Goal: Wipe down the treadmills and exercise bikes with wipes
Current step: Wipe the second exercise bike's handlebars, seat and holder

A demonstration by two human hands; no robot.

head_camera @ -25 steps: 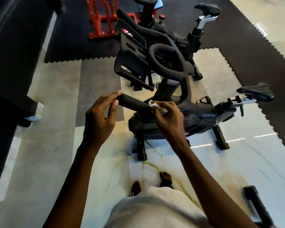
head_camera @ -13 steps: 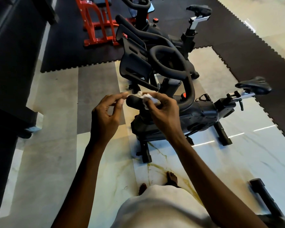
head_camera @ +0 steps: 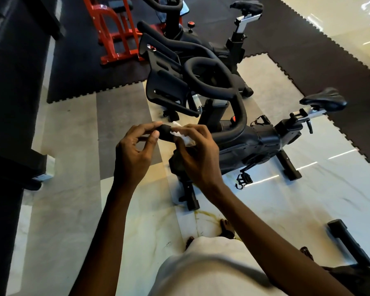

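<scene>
- Your right grip (head_camera: 198, 154) is clamped on the white wipe (head_camera: 181, 134), fingers curled over it, pressing it onto the handlebar end (head_camera: 165, 132).
- Your left grip (head_camera: 132, 154) pinches the very tip of that same bar, forefinger on top and thumb underneath, just beside the wipe.
- The wipe is crumpled: one bit pokes up above the bar, and the rest is bunched under your right fingertips.
- From your grips the bar curves back and to the right, up into the handlebar loop (head_camera: 209, 82) of the near exercise bike (head_camera: 254, 146), which is all black.
- A red knob (head_camera: 233, 119) sits by the stem, tucked inside that curve.
- A black bracket tray (head_camera: 165, 88) is mounted at the front, left of the loop.
- The saddle (head_camera: 324, 101) is out to the right on a silver rail.
- A strapped pedal (head_camera: 242, 180) hangs low on the bike's near side.
- The bike stands on the pale marble floor (head_camera: 73, 189).
- Your bare foot (head_camera: 225, 228) is planted just below the bike's front stabiliser.
- A second bike (head_camera: 201, 42) stands right behind the first, on the black rubber mat (head_camera: 308, 60).
- A red frame (head_camera: 113, 33) stands on that mat, up at top left.
</scene>
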